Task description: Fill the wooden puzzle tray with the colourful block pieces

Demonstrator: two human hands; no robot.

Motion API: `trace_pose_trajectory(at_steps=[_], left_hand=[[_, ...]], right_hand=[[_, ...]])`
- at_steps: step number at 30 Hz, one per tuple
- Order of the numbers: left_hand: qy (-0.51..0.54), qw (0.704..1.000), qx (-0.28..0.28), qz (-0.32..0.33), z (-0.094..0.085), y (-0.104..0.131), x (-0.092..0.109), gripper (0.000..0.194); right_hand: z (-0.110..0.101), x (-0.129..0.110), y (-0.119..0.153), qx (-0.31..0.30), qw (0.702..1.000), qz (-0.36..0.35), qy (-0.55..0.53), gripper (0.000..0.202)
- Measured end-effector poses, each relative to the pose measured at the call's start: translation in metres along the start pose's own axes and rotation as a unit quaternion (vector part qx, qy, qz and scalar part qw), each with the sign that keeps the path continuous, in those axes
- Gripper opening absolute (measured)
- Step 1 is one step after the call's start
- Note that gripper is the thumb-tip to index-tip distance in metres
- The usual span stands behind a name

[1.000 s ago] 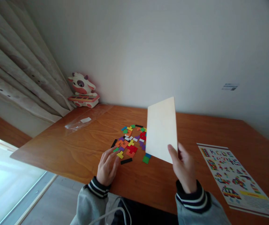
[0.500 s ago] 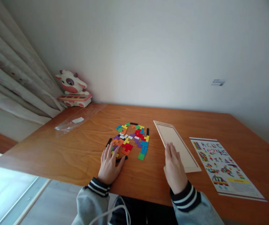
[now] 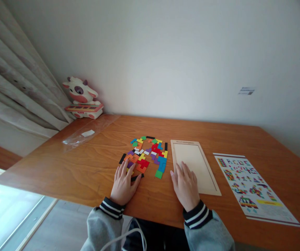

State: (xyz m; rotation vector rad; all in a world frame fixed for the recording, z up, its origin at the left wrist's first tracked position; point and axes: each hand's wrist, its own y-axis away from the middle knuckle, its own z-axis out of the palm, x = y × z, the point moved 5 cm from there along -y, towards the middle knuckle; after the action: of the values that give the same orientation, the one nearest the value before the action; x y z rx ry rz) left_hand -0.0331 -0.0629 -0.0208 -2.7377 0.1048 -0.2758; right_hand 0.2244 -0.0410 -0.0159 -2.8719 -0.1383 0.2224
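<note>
My left hand (image 3: 124, 184) lies flat with fingers spread at the near-left edge of a loose group of coloured block-puzzle pieces, its fingertips over several of them. Among these are a red piece (image 3: 142, 164), a blue piece (image 3: 162, 163) and a green piece (image 3: 158, 174). A black bar piece (image 3: 137, 177) sits by my left thumb. To the right, a pale wooden puzzle tray (image 3: 195, 157) with a dark inner outline lies flat, nothing in it. My right hand (image 3: 186, 184) rests open over the tray's near-left corner, fingers extended, holding nothing.
A printed pattern sheet (image 3: 254, 188) lies right of the tray. A clear plastic bag (image 3: 76, 139) is at the left, in front of a cow-shaped toy keyboard (image 3: 84, 104). A wall stands behind the wooden table (image 3: 87, 177), and a white cable (image 3: 124, 237) hangs at its near edge.
The tray has come down flat and turned straighter, its far edge swinging nearer. My right hand has shifted left, rolling from its side to palm down. My left hand has hardly moved.
</note>
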Motion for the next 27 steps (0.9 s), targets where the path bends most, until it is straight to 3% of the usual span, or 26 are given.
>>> trace_pose_trajectory(at_steps=[3,6,14,18,22,27], left_hand=[[-0.009,1.0,-0.002,-0.009,0.0,0.0,0.001,0.054],[-0.019,1.0,-0.011,-0.012,0.001,0.0,0.001,0.058],[-0.041,0.999,-0.027,0.004,0.003,0.0,0.003,0.061],[-0.047,0.998,-0.032,0.013,0.003,0.0,0.004,0.063],[-0.052,0.998,-0.031,0.018,0.003,0.0,0.004,0.064],[-0.052,0.998,-0.035,0.015,0.003,0.0,0.003,0.061]], right_hand=[[0.004,0.014,0.006,-0.008,1.0,-0.017,0.009,0.048],[0.007,0.007,0.009,-0.029,0.999,-0.03,0.006,0.048],[0.013,-0.07,-0.006,-0.038,0.997,-0.053,-0.037,0.051],[0.018,-0.091,-0.009,-0.045,0.995,-0.065,-0.062,0.057],[0.018,-0.083,-0.008,-0.045,0.996,-0.051,-0.055,0.055],[0.015,-0.047,0.001,-0.02,0.999,0.02,-0.023,0.056]])
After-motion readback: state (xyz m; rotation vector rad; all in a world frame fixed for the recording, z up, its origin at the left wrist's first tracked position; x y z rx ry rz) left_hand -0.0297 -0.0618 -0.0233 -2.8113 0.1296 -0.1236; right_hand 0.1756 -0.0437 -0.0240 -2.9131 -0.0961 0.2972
